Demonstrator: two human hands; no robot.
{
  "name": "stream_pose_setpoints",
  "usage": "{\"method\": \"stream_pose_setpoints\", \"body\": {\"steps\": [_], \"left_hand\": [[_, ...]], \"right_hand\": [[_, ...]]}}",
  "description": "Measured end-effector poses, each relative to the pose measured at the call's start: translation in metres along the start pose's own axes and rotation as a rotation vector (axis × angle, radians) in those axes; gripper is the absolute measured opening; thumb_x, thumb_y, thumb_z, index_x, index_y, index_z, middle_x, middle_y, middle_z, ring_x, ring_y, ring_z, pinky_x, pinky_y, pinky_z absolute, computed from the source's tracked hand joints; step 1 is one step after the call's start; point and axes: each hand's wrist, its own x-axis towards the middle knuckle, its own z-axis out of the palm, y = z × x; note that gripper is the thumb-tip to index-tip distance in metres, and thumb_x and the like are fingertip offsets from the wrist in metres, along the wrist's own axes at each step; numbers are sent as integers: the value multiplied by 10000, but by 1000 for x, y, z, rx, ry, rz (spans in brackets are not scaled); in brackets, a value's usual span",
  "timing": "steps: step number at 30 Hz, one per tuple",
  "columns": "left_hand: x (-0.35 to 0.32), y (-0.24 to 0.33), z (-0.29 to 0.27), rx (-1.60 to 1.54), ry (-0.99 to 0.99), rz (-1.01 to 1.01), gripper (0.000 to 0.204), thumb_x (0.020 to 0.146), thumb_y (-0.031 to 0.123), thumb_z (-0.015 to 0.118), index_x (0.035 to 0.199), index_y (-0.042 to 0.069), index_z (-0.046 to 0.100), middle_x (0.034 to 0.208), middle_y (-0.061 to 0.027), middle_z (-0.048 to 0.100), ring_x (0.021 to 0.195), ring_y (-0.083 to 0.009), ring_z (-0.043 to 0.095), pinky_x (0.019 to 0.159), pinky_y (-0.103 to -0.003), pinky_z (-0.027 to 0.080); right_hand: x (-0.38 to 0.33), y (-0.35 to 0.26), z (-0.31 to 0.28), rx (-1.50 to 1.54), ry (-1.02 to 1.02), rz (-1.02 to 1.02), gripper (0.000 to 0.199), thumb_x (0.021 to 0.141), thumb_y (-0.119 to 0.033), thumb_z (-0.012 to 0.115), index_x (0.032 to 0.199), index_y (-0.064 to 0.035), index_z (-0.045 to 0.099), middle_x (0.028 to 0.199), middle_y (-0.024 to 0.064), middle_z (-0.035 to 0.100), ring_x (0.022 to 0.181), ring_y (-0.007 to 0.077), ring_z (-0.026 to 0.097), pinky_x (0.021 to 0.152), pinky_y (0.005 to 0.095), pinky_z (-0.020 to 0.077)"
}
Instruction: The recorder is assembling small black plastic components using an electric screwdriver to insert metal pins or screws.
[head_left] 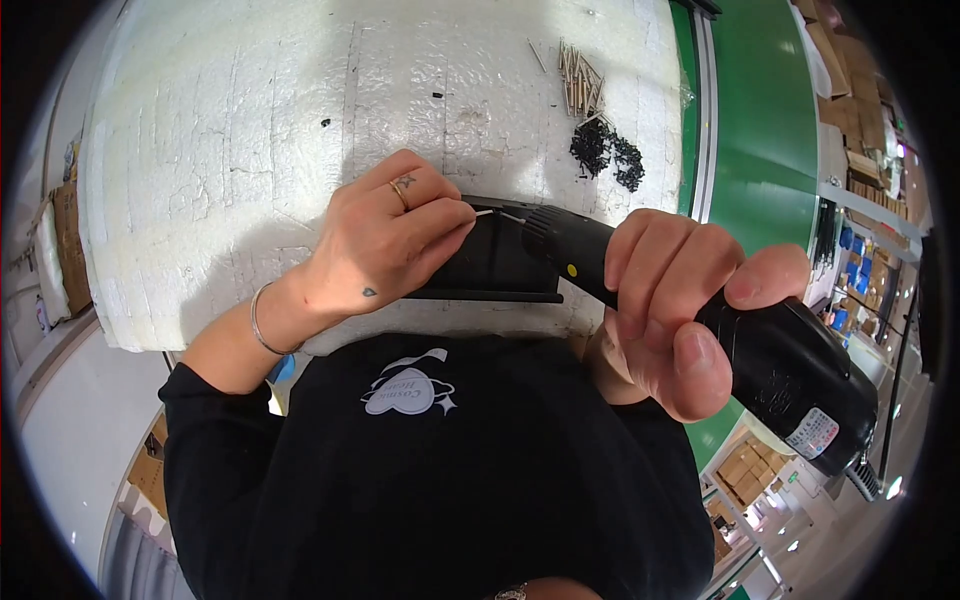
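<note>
1. Left hand [375, 250] fingers [445, 215] pinching a small screw [487, 212] at frame centre, over a flat black part [495, 265].
2. Right hand [665, 310] fingers wrapped around a black electric screwdriver [770, 360].
3. White foam-covered tabletop [250, 150]; black screws [607, 150] upper right.
4. Green conveyor belt [765, 120] at right edge.

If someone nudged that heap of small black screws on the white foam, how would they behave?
The black screws would likely scatter, since they lie loose in a heap. Each looks tiny, so probably light. The white foam sheet is rough, which may stop them rolling far.

one electric screwdriver [720, 330], one black part [495, 262], two hands
</note>
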Motion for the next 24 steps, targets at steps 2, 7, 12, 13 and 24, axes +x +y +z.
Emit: {"method": "stream_pose_setpoints", "body": {"steps": [2,7,12,13,24], "left_hand": [[-2,0,-1,9,13,-4,187,654,-7,756,800,57,658,783,-28,610,746,-222,595,583,-309,511],[-2,-1,-1,-4,3,-6,175,660,4,755,793,59,655,781,-25,609,746,-220,593,590,-310,513],[-4,-2,-1,-4,13,-6,172,661,13,756,787,61,649,779,-21,604,743,-217,592,587,-311,511],[-5,-3,0,-4,15,2,169,662,19,756,784,63,647,775,-19,599,743,-215,592,583,-312,510],[-7,-3,2,-30,-11,14,217,635,-28,763,811,47,661,781,-46,616,700,-234,595,569,-314,499]], "right_hand": [[1,4,2,-12,-5,-1,326,810,-108,568,1097,-121,416,647,8,485,509,130,470,594,313,415],[2,7,5,-59,-19,-1,329,810,-93,577,1094,-119,413,641,10,500,495,129,472,572,311,414],[4,4,8,-92,-91,2,339,799,-57,609,1066,-124,411,633,-7,511,473,120,485,523,299,418],[5,4,6,-98,-132,14,344,796,-55,616,1063,-125,411,632,-7,514,471,120,489,515,298,418],[23,7,5,-129,-350,41,307,792,-26,627,966,-113,389,628,14,534,468,135,510,488,296,424]]}}
